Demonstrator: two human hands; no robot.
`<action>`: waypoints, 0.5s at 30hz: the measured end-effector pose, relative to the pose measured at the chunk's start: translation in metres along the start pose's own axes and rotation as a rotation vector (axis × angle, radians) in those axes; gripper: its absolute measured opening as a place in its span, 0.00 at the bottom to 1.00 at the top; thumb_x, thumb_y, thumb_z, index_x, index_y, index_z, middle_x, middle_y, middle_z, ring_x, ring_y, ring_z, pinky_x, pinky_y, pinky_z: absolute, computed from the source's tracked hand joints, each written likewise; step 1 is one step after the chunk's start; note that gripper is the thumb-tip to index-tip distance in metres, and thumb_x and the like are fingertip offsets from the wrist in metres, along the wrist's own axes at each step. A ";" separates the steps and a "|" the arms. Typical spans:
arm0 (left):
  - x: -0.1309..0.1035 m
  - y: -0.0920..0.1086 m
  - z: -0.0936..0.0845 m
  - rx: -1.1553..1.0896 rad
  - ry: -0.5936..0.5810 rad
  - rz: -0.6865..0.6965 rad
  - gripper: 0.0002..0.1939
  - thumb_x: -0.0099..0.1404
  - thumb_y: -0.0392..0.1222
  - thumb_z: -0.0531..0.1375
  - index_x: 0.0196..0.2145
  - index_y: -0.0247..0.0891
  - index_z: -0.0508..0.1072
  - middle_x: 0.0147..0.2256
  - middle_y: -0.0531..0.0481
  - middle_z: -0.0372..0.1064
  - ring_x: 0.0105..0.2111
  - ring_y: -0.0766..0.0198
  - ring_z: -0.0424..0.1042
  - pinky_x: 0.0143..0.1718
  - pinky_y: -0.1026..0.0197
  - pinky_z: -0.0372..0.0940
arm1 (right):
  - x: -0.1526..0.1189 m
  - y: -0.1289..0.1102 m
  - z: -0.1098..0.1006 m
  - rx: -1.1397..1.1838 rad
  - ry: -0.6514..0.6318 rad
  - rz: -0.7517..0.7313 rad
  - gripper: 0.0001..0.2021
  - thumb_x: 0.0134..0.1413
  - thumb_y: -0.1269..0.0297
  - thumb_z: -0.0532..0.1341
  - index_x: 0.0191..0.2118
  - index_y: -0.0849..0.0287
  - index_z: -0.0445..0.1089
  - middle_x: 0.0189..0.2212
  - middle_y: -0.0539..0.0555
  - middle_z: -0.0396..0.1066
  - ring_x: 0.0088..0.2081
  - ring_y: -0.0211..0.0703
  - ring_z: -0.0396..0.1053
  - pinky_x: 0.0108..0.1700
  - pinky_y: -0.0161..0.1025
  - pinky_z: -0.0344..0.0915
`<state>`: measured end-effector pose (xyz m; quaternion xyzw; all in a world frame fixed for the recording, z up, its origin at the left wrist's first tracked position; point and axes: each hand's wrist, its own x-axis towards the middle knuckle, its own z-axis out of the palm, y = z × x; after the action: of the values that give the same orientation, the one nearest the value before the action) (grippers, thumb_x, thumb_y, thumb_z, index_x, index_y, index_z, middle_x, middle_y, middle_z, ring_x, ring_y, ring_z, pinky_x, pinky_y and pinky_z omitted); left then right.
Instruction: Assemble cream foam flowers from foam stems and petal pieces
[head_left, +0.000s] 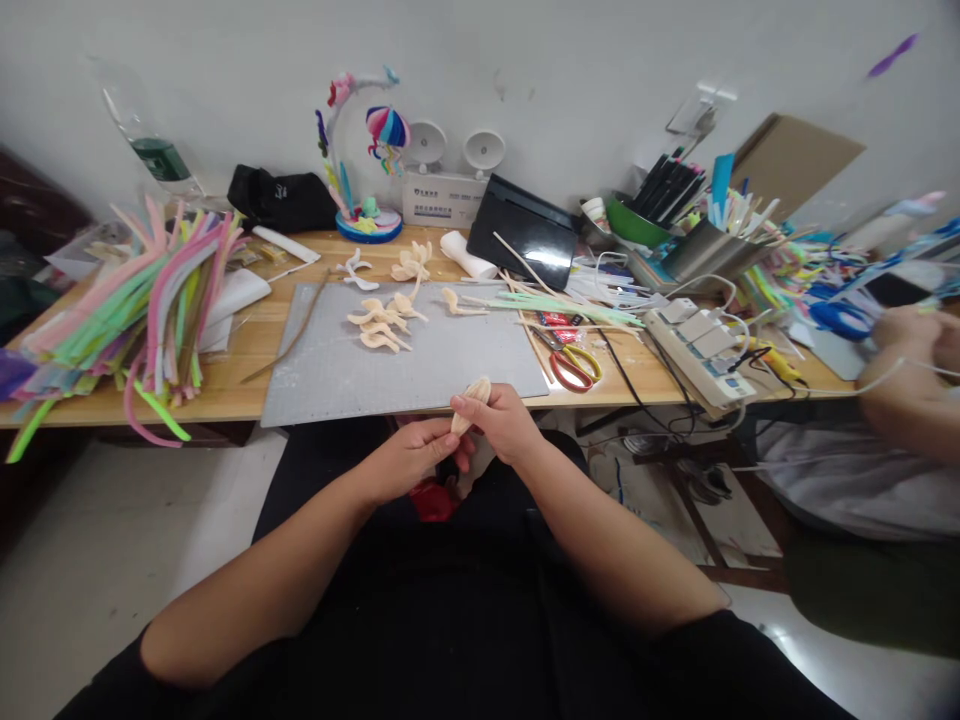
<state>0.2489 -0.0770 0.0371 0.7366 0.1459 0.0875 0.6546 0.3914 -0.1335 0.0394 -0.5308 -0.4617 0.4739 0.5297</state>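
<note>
Close to the table's front edge, my left hand [416, 455] and my right hand [504, 420] meet over my lap. Between their fingertips is a cream pipe-cleaner piece [474, 402], narrow and ribbed; part of it is hidden by the fingers. My right thumb lies along it, and my left fingers pinch its lower end. Just beyond, on a grey cutting mat [315, 375], lie several cream petal-shaped pieces [381, 325]. A cream flower-like piece [412, 262] and a white curled piece [356, 270] sit at the mat's far edge.
A pile of coloured pipe cleaners [142, 310] covers the table's left. Right of the mat are scissors [574, 365], a power strip [701, 355] and cables. A jellyfish ornament [388, 128] hangs from a stand at the back. Another person's hands [911, 350] are at far right.
</note>
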 end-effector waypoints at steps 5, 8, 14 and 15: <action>0.003 0.000 -0.009 0.454 0.079 0.031 0.15 0.61 0.49 0.49 0.37 0.38 0.69 0.38 0.48 0.68 0.39 0.60 0.64 0.40 0.58 0.56 | 0.001 -0.001 -0.002 -0.228 0.082 -0.097 0.16 0.46 0.57 0.58 0.16 0.62 0.66 0.13 0.47 0.62 0.18 0.29 0.58 0.21 0.30 0.54; 0.002 0.003 -0.007 0.328 0.115 -0.009 0.18 0.62 0.49 0.47 0.29 0.35 0.69 0.28 0.50 0.68 0.29 0.66 0.64 0.32 0.63 0.57 | 0.001 -0.001 -0.001 -0.163 0.033 -0.100 0.16 0.48 0.58 0.57 0.17 0.62 0.67 0.14 0.48 0.64 0.19 0.31 0.62 0.24 0.30 0.58; -0.002 0.004 0.003 -0.003 0.072 -0.028 0.17 0.63 0.48 0.47 0.25 0.34 0.65 0.17 0.55 0.63 0.19 0.71 0.60 0.24 0.67 0.56 | 0.003 -0.003 -0.001 0.168 -0.192 0.055 0.15 0.46 0.58 0.59 0.17 0.63 0.63 0.11 0.48 0.64 0.15 0.33 0.63 0.18 0.29 0.58; -0.002 0.003 0.004 -0.035 0.066 -0.015 0.17 0.63 0.47 0.48 0.24 0.34 0.65 0.16 0.55 0.62 0.19 0.72 0.60 0.25 0.67 0.56 | 0.003 -0.005 -0.001 0.177 -0.225 0.077 0.15 0.45 0.58 0.59 0.18 0.63 0.62 0.11 0.48 0.65 0.15 0.33 0.63 0.18 0.29 0.58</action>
<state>0.2485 -0.0820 0.0400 0.7207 0.1716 0.1093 0.6627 0.3930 -0.1306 0.0443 -0.4427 -0.4538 0.5893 0.5007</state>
